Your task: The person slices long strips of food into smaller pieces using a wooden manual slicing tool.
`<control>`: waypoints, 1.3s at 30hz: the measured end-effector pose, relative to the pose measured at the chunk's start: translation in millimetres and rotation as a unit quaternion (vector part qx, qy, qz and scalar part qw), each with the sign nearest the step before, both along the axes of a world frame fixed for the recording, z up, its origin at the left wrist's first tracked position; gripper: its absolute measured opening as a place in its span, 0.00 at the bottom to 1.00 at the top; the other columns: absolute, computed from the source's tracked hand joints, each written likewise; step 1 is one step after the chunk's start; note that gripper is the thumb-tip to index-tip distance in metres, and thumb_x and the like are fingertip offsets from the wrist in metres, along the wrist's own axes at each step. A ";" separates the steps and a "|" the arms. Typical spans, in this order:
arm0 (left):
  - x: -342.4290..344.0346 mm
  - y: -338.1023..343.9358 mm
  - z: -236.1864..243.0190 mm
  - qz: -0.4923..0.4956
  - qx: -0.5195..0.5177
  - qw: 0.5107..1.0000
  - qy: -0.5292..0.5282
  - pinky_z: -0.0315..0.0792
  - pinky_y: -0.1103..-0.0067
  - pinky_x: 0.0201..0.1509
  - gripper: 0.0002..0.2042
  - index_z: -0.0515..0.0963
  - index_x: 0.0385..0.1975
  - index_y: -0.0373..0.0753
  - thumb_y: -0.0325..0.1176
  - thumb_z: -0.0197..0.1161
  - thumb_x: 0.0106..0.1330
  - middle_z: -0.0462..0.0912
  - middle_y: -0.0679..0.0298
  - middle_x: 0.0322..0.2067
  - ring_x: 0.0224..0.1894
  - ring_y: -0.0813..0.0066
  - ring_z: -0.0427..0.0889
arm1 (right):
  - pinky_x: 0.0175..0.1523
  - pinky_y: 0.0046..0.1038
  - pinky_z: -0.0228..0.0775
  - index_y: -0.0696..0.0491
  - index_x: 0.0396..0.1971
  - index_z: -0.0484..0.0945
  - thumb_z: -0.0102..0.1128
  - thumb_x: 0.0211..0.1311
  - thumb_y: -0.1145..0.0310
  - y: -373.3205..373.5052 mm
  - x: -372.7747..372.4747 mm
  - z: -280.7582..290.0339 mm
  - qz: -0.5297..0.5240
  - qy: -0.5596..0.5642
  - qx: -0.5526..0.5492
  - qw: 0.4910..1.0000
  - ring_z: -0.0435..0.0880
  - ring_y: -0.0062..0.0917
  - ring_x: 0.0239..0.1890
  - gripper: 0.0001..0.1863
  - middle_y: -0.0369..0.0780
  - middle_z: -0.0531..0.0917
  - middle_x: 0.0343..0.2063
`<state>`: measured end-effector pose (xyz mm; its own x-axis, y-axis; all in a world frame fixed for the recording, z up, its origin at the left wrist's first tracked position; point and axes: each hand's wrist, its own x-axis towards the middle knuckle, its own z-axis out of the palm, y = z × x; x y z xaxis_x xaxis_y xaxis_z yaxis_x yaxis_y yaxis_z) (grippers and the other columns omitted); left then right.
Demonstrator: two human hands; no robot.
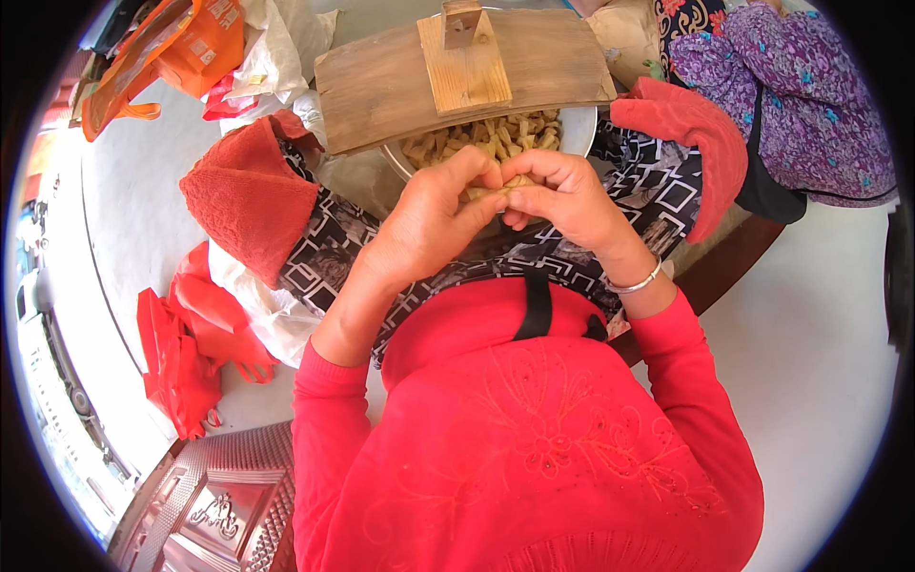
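On the far left we see an orange bag (162,52) up at the top and red plastic bags (191,348) lying on the pale floor (820,315). A shiny metal box (224,500) sits low in the corner. Next comes a red towel (250,195) on a black and white cloth (334,253).

In the middle we hold a small tan piece of food (498,189). It is pale yellow-brown and looks soft and bent. Most of it hides behind our fingers. It sits just in front of the near edge of the bowl.

Our left hand (429,224) is curled, and its fingertips pinch the piece. Our right hand (567,195) is curled too and pinches the same piece from the other side. The fingers of both hands are close together and meet at the piece.

Behind the hands is a white bowl (579,129) full of more tan pieces (486,138). A wooden board (457,76) lies across the top of the bowl.

On our right wrist is a silver bracelet (637,282). Farther right lies another red towel (691,133), and a person in purple flowered clothes (801,105) sits nearby.
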<state>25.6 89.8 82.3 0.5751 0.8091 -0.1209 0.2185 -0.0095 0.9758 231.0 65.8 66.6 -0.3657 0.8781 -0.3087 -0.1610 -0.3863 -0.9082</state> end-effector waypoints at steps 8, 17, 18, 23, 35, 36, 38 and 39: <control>-13.8 13.5 -8.3 0.004 -0.175 0.980 -0.097 0.61 0.89 0.22 0.04 0.75 0.33 0.38 0.26 0.63 0.63 0.75 0.73 0.22 0.20 0.88 0.71 | 0.32 0.19 0.76 0.61 0.35 0.80 0.60 0.58 0.79 10.9 18.5 4.0 0.013 0.028 0.015 0.999 0.82 0.18 0.24 0.06 0.38 0.82 0.25; -11.8 15.9 -33.4 0.044 -0.185 0.965 -0.181 0.66 0.87 0.24 0.05 0.74 0.39 0.36 0.26 0.58 0.67 0.78 0.67 0.28 0.23 0.85 0.72 | 0.33 0.19 0.73 0.59 0.39 0.80 0.58 0.59 0.79 12.8 11.5 20.6 0.003 -0.144 0.115 0.983 0.80 0.16 0.31 0.08 0.34 0.82 0.31; -10.5 16.8 -33.8 0.049 -0.193 0.962 -0.185 0.66 0.87 0.24 0.05 0.74 0.39 0.36 0.27 0.58 0.67 0.78 0.67 0.28 0.23 0.85 0.72 | 0.34 0.20 0.72 0.59 0.40 0.80 0.58 0.60 0.79 14.3 7.5 24.0 -0.005 -0.179 0.154 0.972 0.80 0.15 0.32 0.08 0.34 0.82 0.33; -9.4 20.0 -23.1 -0.005 -0.108 0.992 -0.066 0.64 0.86 0.27 0.06 0.76 0.39 0.34 0.29 0.57 0.69 0.74 0.71 0.26 0.25 0.88 0.68 | 0.34 0.31 0.71 0.56 0.38 0.77 0.64 0.53 0.75 21.5 2.7 39.8 0.075 -0.428 0.463 0.773 0.78 0.39 0.31 0.12 0.43 0.77 0.29; -8.0 31.4 -12.9 0.057 -0.050 0.996 -0.038 0.66 0.87 0.26 0.08 0.79 0.42 0.34 0.30 0.57 0.69 0.75 0.72 0.25 0.24 0.87 0.70 | 0.32 0.23 0.66 0.58 0.37 0.76 0.58 0.63 0.70 32.0 15.4 31.8 0.057 -0.303 0.271 0.912 0.72 0.20 0.24 0.08 0.37 0.75 0.22; -7.0 37.1 -17.5 0.077 -0.074 0.992 -0.070 0.67 0.87 0.26 0.08 0.79 0.41 0.34 0.30 0.57 0.69 0.76 0.71 0.25 0.24 0.87 0.71 | 0.32 0.22 0.66 0.58 0.38 0.77 0.58 0.64 0.70 36.8 12.8 27.0 0.018 -0.275 0.269 0.923 0.71 0.18 0.24 0.08 0.35 0.75 0.22; -5.1 50.8 -28.1 0.118 -0.120 0.977 -0.134 0.67 0.87 0.26 0.08 0.78 0.41 0.33 0.29 0.57 0.68 0.77 0.70 0.25 0.23 0.86 0.72 | 0.31 0.18 0.65 0.57 0.40 0.78 0.58 0.64 0.71 49.5 8.8 17.1 -0.024 -0.245 0.249 0.937 0.71 0.12 0.25 0.08 0.31 0.76 0.24; -5.8 59.6 -33.0 0.131 -0.136 0.968 -0.163 0.69 0.87 0.26 0.08 0.78 0.41 0.33 0.29 0.58 0.68 0.79 0.68 0.27 0.22 0.84 0.73 | 0.31 0.17 0.65 0.57 0.40 0.78 0.57 0.65 0.71 58.7 6.7 13.1 -0.051 -0.233 0.246 0.940 0.70 0.12 0.25 0.08 0.30 0.76 0.24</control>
